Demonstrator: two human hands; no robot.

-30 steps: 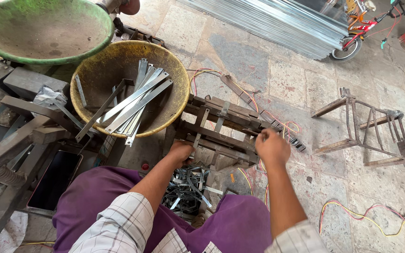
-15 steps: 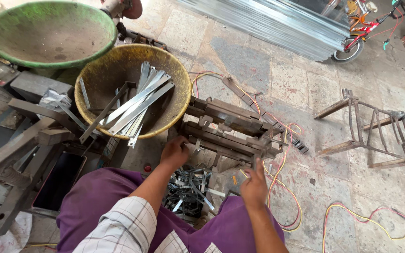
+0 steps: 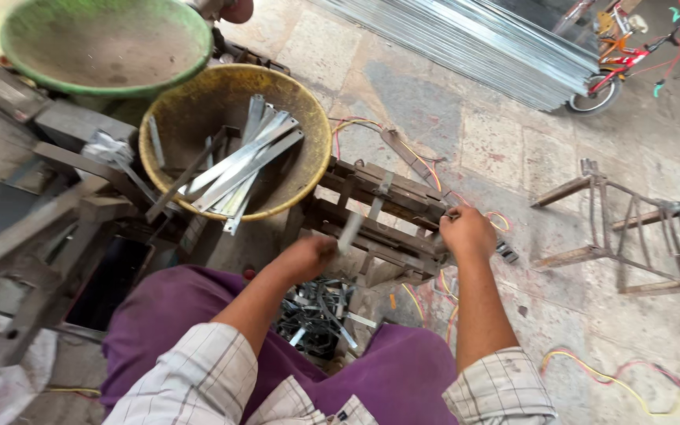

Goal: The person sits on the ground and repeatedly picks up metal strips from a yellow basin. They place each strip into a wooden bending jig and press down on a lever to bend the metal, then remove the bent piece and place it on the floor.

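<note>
My left hand point(image 3: 312, 253) grips a short flat metal strip point(image 3: 349, 230), blurred, just in front of a rusty iron press frame point(image 3: 379, 206) on the floor. My right hand point(image 3: 466, 232) is closed on the handle at the frame's right end. A yellow basin point(image 3: 308, 126) behind the frame holds several long flat metal strips point(image 3: 242, 161). Between my knees lies a heap of small cut metal pieces point(image 3: 320, 315).
A green basin point(image 3: 104, 79) sits at the upper left on dark metal machine parts point(image 3: 57, 197). A bundle of long metal sheets point(image 3: 497, 47) lies at the top. A bicycle point(image 3: 623, 55) and a rusty metal stand point(image 3: 631, 228) are at right. Coloured wires point(image 3: 623, 378) trail over the paving.
My right hand has come back up from near my knee to the frame's right end. My left hand now holds a strip raised at the frame.
</note>
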